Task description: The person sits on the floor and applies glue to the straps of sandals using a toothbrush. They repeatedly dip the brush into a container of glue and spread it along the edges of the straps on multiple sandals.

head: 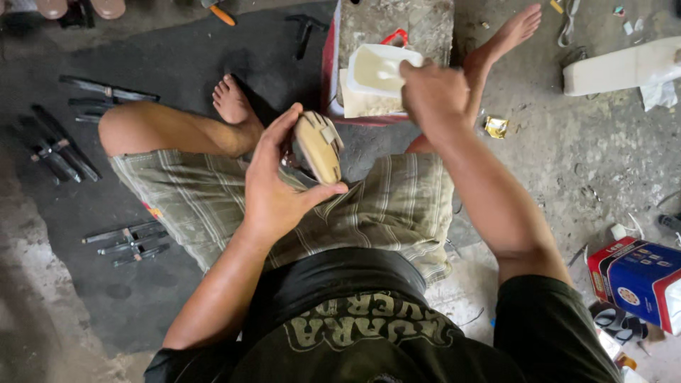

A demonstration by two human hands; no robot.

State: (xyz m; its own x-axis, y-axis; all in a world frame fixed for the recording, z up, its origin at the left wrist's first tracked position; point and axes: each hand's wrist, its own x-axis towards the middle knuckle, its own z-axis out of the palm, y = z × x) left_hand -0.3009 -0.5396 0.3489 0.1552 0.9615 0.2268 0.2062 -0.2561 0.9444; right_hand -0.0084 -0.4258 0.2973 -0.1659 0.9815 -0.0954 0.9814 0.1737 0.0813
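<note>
My left hand (pixel 278 183) grips a tan sandal sole (pixel 318 145) with straps, held upright above my lap. My right hand (pixel 434 92) reaches forward to a white plastic tub (pixel 376 69) of pale glue; its fingers are closed, and what they hold is hidden. The tub sits on a stained block with red sides (pixel 418 25). I sit on the floor in striped shorts (pixel 383 206) with bare legs spread.
Several black strap pieces (pixel 128 241) lie on the dark mat at left, more of them (pixel 60 152) farther left. A blue and red carton (pixel 638 280) stands at the right. A white container (pixel 624 67) lies at upper right. A crumpled gold wrapper (pixel 496 127) is on the concrete.
</note>
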